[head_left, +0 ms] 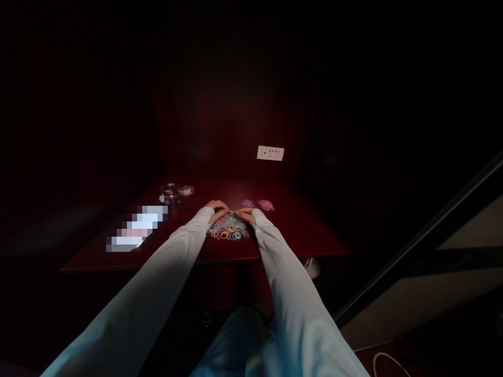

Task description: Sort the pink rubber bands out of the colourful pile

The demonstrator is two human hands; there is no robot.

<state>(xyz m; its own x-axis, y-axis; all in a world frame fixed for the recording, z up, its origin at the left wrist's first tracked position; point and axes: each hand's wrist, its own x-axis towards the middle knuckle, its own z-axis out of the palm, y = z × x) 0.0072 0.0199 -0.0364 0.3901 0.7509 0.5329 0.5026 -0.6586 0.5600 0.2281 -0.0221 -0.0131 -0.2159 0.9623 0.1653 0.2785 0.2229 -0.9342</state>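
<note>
A loose pile of small hair ties (228,230) in green, yellow, pink and purple lies near the front edge of the dark red table. My left hand (218,208) reaches over its far left side, fingers bent in a pinch. From the right, my right hand (246,214) meets it, with the fingertips of both hands close together at the far edge of the pile. Whatever sits between the fingertips is too small to name. Just beyond my right hand are a little purple heap (247,203) and a larger pink heap (266,204) of similar bands.
A clear jar (170,193) stands at the back left, beside a round clear lid (186,191). A lit, blurred-out screen (137,229) lies on the left of the table (298,235). Behind, the wall carries a white socket plate (270,153). The surroundings are very dark.
</note>
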